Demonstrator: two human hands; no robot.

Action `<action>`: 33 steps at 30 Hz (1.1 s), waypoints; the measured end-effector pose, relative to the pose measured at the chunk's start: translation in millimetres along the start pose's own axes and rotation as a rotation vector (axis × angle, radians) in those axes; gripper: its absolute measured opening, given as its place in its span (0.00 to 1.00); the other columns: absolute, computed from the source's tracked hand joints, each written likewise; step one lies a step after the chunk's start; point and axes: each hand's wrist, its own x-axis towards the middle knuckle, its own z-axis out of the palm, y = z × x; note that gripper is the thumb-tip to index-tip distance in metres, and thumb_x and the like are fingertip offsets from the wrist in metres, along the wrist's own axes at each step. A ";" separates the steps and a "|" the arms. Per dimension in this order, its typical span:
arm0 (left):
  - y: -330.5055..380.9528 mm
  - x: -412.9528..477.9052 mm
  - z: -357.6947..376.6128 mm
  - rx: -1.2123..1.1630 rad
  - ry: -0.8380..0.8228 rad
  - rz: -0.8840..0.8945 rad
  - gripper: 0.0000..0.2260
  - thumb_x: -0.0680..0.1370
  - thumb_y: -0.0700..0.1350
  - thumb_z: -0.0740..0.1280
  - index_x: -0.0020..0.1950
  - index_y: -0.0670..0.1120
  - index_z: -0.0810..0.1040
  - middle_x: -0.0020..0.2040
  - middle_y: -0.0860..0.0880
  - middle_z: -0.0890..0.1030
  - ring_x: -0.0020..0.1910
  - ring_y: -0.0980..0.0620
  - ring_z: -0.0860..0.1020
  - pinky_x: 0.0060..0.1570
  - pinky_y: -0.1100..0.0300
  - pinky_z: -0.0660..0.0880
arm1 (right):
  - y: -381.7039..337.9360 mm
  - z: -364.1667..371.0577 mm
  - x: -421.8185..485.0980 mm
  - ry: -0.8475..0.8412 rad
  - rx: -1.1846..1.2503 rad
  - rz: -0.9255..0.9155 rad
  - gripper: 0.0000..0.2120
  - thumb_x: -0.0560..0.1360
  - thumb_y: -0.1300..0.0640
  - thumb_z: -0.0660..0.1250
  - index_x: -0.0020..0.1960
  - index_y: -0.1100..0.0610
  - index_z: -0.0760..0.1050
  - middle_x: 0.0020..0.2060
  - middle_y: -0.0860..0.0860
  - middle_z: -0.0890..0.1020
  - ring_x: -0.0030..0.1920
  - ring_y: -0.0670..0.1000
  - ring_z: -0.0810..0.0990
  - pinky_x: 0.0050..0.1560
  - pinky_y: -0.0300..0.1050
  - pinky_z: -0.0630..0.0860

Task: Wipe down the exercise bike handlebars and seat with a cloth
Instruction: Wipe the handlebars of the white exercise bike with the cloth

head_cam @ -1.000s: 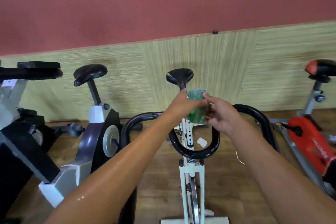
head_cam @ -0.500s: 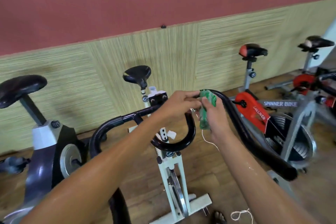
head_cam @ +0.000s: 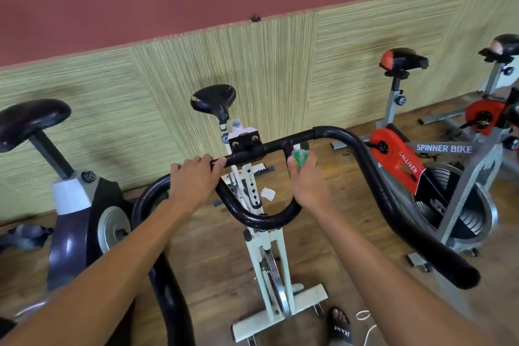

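Your left hand [head_cam: 193, 180] is curled round the black handlebars [head_cam: 362, 166], left of the white stem clamp. Your right hand [head_cam: 306, 182] grips the inner loop of the bar with a green cloth [head_cam: 300, 155] bunched under the fingers, against the bar. The black seat [head_cam: 213, 97] stands beyond, untouched. A red spinner bike [head_cam: 398, 160] is at right. A sandalled foot [head_cam: 339, 323] rests on the wooden floor [head_cam: 224, 267].

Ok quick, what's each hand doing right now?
Left hand: grips the black handlebar crossbar.
Right hand: holds the green cloth against the handlebar.
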 end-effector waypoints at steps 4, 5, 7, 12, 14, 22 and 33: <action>1.4 -0.3 1.1 0.032 0.018 -0.020 0.25 0.83 0.62 0.45 0.56 0.46 0.75 0.53 0.46 0.80 0.54 0.44 0.77 0.58 0.46 0.67 | 0.0 4.0 4.2 -0.028 -0.010 0.057 0.26 0.84 0.42 0.49 0.74 0.59 0.58 0.59 0.56 0.76 0.49 0.53 0.77 0.46 0.51 0.73; 2.0 -0.6 1.0 0.054 0.020 -0.026 0.25 0.83 0.61 0.45 0.58 0.46 0.75 0.54 0.46 0.80 0.55 0.44 0.76 0.59 0.46 0.67 | 5.9 5.6 -12.0 -0.016 -0.040 0.023 0.27 0.84 0.42 0.49 0.76 0.58 0.56 0.60 0.56 0.74 0.48 0.53 0.77 0.44 0.49 0.74; 3.0 0.9 2.3 0.069 0.025 -0.034 0.26 0.83 0.61 0.44 0.60 0.46 0.74 0.56 0.46 0.80 0.57 0.44 0.76 0.59 0.46 0.67 | 14.1 9.5 -48.7 -0.012 -0.092 -0.069 0.29 0.83 0.41 0.49 0.79 0.53 0.48 0.64 0.55 0.67 0.48 0.52 0.77 0.43 0.46 0.73; 2.0 2.5 6.3 0.040 0.040 -0.022 0.26 0.83 0.61 0.44 0.58 0.46 0.75 0.54 0.46 0.80 0.54 0.45 0.76 0.57 0.47 0.66 | -1.4 14.0 6.7 0.106 -0.368 -0.254 0.27 0.84 0.43 0.47 0.81 0.49 0.49 0.80 0.54 0.48 0.77 0.60 0.55 0.72 0.61 0.65; 0.4 0.7 6.6 0.035 0.049 -0.023 0.26 0.83 0.61 0.45 0.58 0.46 0.75 0.54 0.47 0.80 0.54 0.45 0.75 0.57 0.48 0.66 | -6.3 12.9 36.6 0.070 -0.376 -0.291 0.26 0.85 0.45 0.48 0.81 0.49 0.50 0.81 0.52 0.41 0.80 0.58 0.43 0.77 0.64 0.53; 2.3 5.3 -1.9 0.042 -0.052 0.003 0.26 0.83 0.61 0.43 0.60 0.46 0.73 0.57 0.46 0.78 0.58 0.43 0.75 0.60 0.45 0.65 | 9.2 12.4 6.7 0.136 -0.522 -0.404 0.24 0.84 0.54 0.57 0.79 0.50 0.57 0.77 0.52 0.60 0.70 0.59 0.66 0.67 0.54 0.69; -5.7 7.5 -6.7 0.042 -0.133 0.046 0.25 0.84 0.61 0.43 0.64 0.46 0.69 0.62 0.44 0.76 0.61 0.42 0.73 0.62 0.45 0.64 | -24.7 12.2 93.3 0.129 -0.785 -0.393 0.22 0.85 0.47 0.50 0.79 0.46 0.57 0.79 0.47 0.60 0.80 0.55 0.53 0.74 0.69 0.37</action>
